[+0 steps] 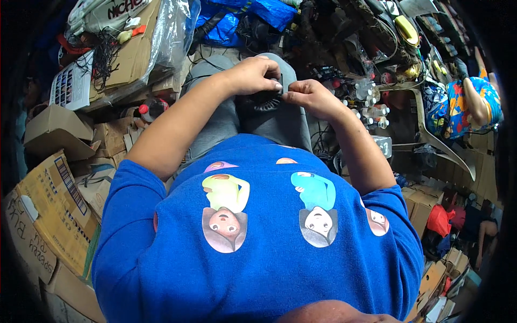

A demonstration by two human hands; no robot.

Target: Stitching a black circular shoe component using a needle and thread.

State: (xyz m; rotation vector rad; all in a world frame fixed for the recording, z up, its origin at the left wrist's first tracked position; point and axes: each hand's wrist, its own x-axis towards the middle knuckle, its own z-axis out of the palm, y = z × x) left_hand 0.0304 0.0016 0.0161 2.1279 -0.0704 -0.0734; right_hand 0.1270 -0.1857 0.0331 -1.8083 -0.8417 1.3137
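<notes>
On my lap, between my grey-trousered thighs (pixel 215 116), rests a small black ridged object (pixel 266 104), its kind too hidden to tell. My left hand (pixel 256 74) bends over its upper end, fingers curled and thumb pressed against it. Just to the right, my right hand (pixel 311 97) is closed in a pinch, thumb against forefinger, near the object's edge. What sits in that pinch is too small to make out. The fingertips of the two hands are close together but apart.
Cardboard boxes (pixel 59 132) crowd the left side, beside a red-capped bottle (pixel 153 109). Blue plastic bags (pixel 221 29) lie ahead. Several clear plastic bottles (pixel 371 113) stand right of my right forearm. Another person in colourful clothing (pixel 471 107) is at the far right.
</notes>
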